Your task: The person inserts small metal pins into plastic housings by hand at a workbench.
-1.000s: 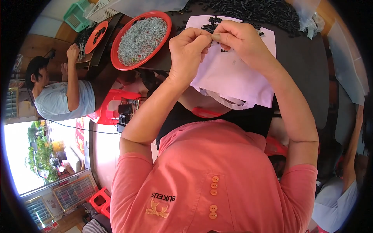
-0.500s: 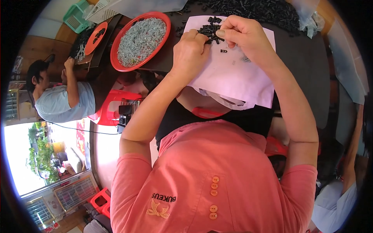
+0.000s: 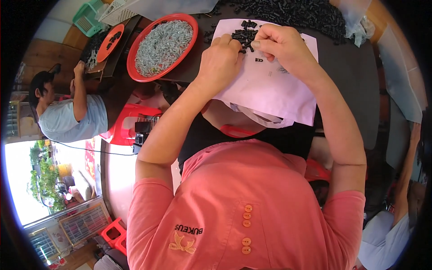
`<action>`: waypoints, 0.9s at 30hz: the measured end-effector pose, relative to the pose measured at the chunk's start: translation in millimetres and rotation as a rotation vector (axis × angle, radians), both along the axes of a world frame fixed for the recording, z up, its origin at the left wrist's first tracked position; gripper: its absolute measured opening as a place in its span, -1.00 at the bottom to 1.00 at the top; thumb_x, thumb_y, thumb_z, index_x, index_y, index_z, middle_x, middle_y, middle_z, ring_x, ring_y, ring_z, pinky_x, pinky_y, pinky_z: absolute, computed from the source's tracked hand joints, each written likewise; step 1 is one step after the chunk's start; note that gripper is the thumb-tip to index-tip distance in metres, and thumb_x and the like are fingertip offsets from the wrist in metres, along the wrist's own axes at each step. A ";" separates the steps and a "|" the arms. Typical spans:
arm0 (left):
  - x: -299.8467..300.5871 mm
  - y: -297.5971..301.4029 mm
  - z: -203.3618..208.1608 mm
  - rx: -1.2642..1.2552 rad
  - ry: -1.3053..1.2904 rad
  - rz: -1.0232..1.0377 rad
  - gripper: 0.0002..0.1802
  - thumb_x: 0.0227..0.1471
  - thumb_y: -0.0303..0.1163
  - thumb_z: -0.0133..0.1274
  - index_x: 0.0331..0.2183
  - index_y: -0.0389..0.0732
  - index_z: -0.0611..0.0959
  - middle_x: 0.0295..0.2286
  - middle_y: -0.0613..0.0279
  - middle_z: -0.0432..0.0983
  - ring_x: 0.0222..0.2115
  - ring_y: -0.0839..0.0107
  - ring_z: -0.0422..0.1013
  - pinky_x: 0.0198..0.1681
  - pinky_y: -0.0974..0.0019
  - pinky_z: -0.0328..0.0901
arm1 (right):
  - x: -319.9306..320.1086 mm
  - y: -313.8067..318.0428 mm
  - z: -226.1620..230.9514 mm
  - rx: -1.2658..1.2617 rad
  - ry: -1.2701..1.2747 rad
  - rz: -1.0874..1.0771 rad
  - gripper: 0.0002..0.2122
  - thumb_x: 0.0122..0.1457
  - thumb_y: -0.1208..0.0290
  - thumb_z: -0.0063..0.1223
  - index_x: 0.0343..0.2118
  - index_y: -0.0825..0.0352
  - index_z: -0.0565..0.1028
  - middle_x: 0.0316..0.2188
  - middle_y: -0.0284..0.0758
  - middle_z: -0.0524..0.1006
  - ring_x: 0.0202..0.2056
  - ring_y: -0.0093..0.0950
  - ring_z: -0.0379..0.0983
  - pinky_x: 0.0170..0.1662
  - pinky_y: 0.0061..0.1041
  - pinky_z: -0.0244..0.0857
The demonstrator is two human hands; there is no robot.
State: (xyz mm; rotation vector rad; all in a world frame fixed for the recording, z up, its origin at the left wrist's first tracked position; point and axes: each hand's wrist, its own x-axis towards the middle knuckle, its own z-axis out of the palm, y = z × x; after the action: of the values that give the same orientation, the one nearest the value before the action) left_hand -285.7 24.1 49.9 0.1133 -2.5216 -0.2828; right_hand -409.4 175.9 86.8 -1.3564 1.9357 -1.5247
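Note:
Small black plastic parts (image 3: 244,35) lie in a loose cluster on a pale pink-white cloth (image 3: 274,96) draped over the table's near edge. My left hand (image 3: 221,58) rests at the cluster's left side, fingers curled down; its fingertips are hidden behind the hand. At the right side of the cluster my right hand (image 3: 281,45) is pinched, thumb against forefinger, right by the black parts. Whatever lies in that pinch is too small to make out. A single black part (image 3: 258,60) sits apart on the cloth, below the cluster and between my hands.
Left of the cloth stands a red round tray (image 3: 131,63) heaped with small clear-grey pieces (image 3: 162,47). A large pile of black parts (image 3: 292,13) spreads along the far side of the dark table (image 3: 351,67). At left a co-worker (image 3: 72,112) sits by an orange plate (image 3: 104,54).
My left hand has shifted slightly left and down. The right hand keeps its pinch in nearly the same place, and the black parts between the hands have been slightly rearranged.

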 end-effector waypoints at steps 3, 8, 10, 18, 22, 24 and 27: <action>-3.4 -4.0 1.7 0.042 -0.037 -0.036 -0.86 -0.11 -0.47 0.18 -0.41 -0.28 0.60 -0.42 0.09 0.48 -0.42 0.08 0.46 -0.37 0.13 0.36 | -4.1 0.6 -3.3 -0.002 0.013 -0.001 -0.81 0.07 0.39 0.14 -0.57 0.40 0.47 -0.78 -0.43 0.35 -0.70 -0.67 0.23 -0.60 -0.55 0.09; 4.3 0.4 -1.1 0.507 0.049 -0.106 -0.87 -0.06 -0.52 0.21 -0.39 -0.33 0.62 -0.52 0.19 0.56 -0.54 0.44 0.46 -0.43 0.38 0.34 | -4.4 0.6 -2.2 0.014 -0.033 0.007 -0.81 0.07 0.38 0.15 -0.56 0.39 0.48 -0.77 -0.43 0.37 -0.70 -0.65 0.27 -0.60 -0.55 0.11; 6.2 4.4 -1.4 0.618 0.060 -0.112 -0.89 -0.08 -0.54 0.18 -0.40 -0.33 0.63 -0.52 0.17 0.57 -0.55 0.43 0.46 -0.42 0.38 0.35 | -3.1 1.5 2.2 0.116 -0.040 0.054 -0.83 0.16 0.42 0.10 -0.52 0.36 0.44 -0.67 -0.50 0.36 -0.59 -0.71 0.26 -0.51 -0.65 0.18; 6.9 23.2 16.6 1.180 0.049 -0.084 -0.86 -0.07 -0.57 0.14 -0.36 -0.37 0.66 -0.54 0.35 0.53 -0.56 0.60 0.38 -0.49 0.49 0.29 | -3.2 0.2 -3.8 0.115 -0.043 0.027 -0.81 0.16 0.39 0.10 -0.53 0.35 0.44 -0.69 -0.49 0.37 -0.61 -0.69 0.28 -0.52 -0.64 0.17; 7.2 21.1 11.8 1.370 0.057 -0.128 -0.81 -0.02 -0.57 0.15 -0.27 -0.37 0.67 -0.52 0.30 0.53 -0.58 0.60 0.37 -0.53 0.52 0.23 | -5.8 1.3 -2.6 0.124 -0.099 0.022 -0.81 0.16 0.38 0.11 -0.52 0.34 0.45 -0.70 -0.49 0.38 -0.63 -0.68 0.30 -0.54 -0.64 0.15; 8.3 22.6 11.0 1.399 0.055 -0.140 -0.79 -0.02 -0.57 0.15 -0.26 -0.39 0.67 -0.52 0.29 0.53 -0.59 0.59 0.36 -0.54 0.52 0.23 | -4.3 1.4 -2.3 0.119 -0.113 0.037 -0.81 0.16 0.37 0.11 -0.53 0.34 0.45 -0.70 -0.49 0.38 -0.63 -0.68 0.30 -0.54 -0.64 0.15; 9.4 27.4 12.2 1.397 0.025 -0.097 -0.82 -0.01 -0.57 0.15 -0.28 -0.39 0.66 -0.53 0.28 0.53 -0.61 0.59 0.36 -0.54 0.52 0.24 | 0.2 -0.2 -1.5 0.091 -0.147 0.038 -0.81 0.14 0.39 0.12 -0.55 0.35 0.46 -0.72 -0.47 0.39 -0.66 -0.68 0.28 -0.58 -0.62 0.13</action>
State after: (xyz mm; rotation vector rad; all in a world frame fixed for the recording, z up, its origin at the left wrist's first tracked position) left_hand -276.3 51.5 62.1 0.4999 -1.8257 -1.9640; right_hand -409.2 175.7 85.3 -1.2010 1.8551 -1.4568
